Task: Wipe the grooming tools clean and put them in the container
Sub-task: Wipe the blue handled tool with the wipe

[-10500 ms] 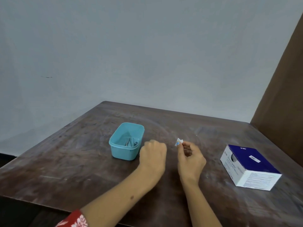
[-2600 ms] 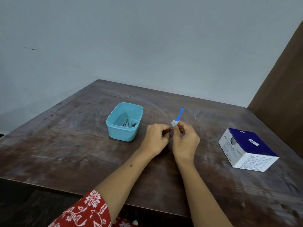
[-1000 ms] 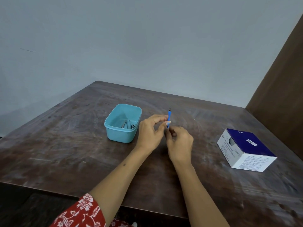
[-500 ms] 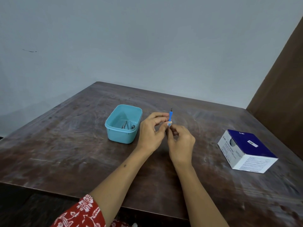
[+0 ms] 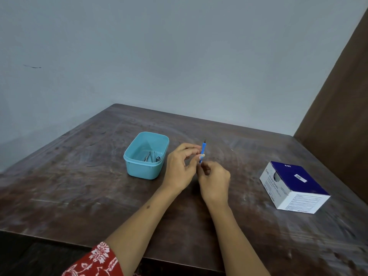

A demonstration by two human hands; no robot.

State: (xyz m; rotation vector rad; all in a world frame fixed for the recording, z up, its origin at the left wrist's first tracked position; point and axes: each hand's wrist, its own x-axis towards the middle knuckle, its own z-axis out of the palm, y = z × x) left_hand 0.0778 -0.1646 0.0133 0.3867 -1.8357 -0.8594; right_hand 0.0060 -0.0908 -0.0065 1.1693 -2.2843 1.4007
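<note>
Blue-handled grooming tool (image 5: 202, 151) held upright between both hands, just right of the teal container (image 5: 146, 155).

Tool is slim, with a dark pointed tip at top; judged light and stiff, the smooth handle likely slippery, the tip the part to keep fingers off, so mid-handle is the place to hold. Left hand (image 5: 180, 169): thumb and forefinger pinch the handle about midway, other fingers loosely curled. Right hand (image 5: 214, 181): fingers curled around the lower end, just below and touching the left; whether a wipe sits inside cannot be told. Container, left of the left hand, already holds several metal tools (image 5: 152, 157). Swab box (image 5: 292, 186) lies well right of the right hand on the wooden table (image 5: 79, 176).
</note>
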